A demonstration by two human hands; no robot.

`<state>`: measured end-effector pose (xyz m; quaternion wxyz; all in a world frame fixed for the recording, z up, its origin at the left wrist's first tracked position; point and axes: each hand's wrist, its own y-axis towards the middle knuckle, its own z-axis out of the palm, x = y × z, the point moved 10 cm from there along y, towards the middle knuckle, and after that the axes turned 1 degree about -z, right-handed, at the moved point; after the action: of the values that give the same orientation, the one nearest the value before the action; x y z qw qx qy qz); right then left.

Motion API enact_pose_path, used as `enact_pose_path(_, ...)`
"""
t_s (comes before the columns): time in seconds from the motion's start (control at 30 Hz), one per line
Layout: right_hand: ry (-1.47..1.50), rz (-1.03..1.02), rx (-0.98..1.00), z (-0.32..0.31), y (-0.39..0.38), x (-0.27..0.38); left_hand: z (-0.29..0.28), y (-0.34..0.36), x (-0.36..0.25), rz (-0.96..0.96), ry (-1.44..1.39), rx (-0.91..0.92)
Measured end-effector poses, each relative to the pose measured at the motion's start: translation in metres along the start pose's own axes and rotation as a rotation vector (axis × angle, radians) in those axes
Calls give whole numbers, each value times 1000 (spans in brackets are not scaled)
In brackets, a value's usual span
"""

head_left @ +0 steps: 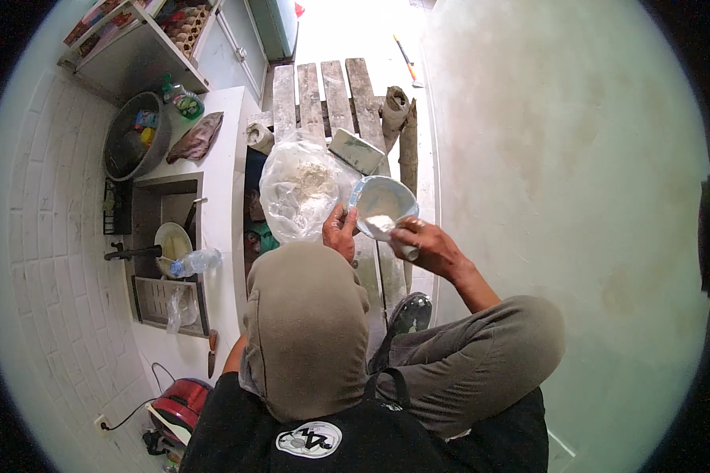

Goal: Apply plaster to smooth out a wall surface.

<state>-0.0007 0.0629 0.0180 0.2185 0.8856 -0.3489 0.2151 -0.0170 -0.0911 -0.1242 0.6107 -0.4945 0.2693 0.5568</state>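
Note:
A light blue bowl [383, 191] with pale mix inside is tilted slightly in front of me, and my left hand [340, 232] grips its near-left rim. My right hand [423, 245] holds a pale-handled tool [408, 253], its head carrying white material inside the bowl; its exact shape is hard to make out. Left of the bowl lies an open clear plastic bag [284, 193] with off-white powder. A flat rectangular tool [356, 150] with a pale, smeared face rests behind the bowl. These sit on weathered wooden planks [312, 98].
At left stand a counter [225, 158], sink [146, 205], plastic bottle [197, 262], grey tub [134, 158] and red appliance [185, 402]. Rolled or log-like pieces [394, 114] flank the planks. A long-handled tool [406, 55] is on the floor beyond. A plastered wall [568, 158] bounds the right.

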Motion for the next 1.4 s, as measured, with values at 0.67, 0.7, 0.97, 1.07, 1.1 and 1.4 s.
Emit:
enact_pose_path(0.67,140,74,-21,-7,3,-9,1,2,-5,31,-7,64)
enact_pose_path(0.7,132,75,-32,-7,3,-9,0,2,-8,43,-24,62)
enact_pose_path(0.97,377,556,-422,-17,-33,-61,1,0,-8,31,2,44)
enact_pose_path(1.07,671,658,-492,12,-43,-66,0,-2,-5,39,-38,-6)
enact_pose_path(1.1,783,691,-533,16,-41,-63,-3,-2,-1,21,-37,-7)
enact_pose_path(1.4,169,170,-120,1,-10,-9,-1,-2,-1,-30,-19,-30)
